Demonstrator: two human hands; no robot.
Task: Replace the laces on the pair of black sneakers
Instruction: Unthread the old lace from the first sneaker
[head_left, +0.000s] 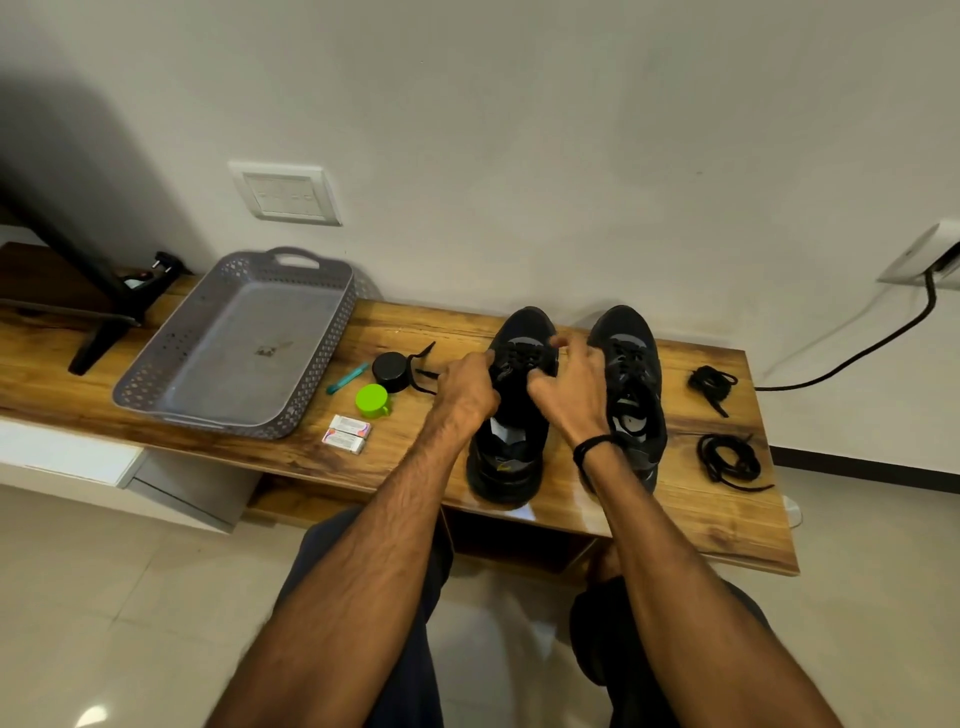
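Nearest, a glossy, grain-streaked wooden bench (727, 525) is spanned by two outstretched bare forearms. Two matte black sneakers are set upright on it, side by side, toes toward the wall. A flat black lace (422, 364) trailing off the left sneaker (511, 441) is pinched by the curled left hand (467, 387). The right hand (571, 395) is bent over that sneaker's eyelets, its grasp not discernible, beside the right sneaker (636, 364).

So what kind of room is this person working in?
Most likely a room in a home, perhaps a living room: a low wooden bench stands against a plain wall with a switch plate, what looks like a TV stand sits at its left end, and the floor is tiled.
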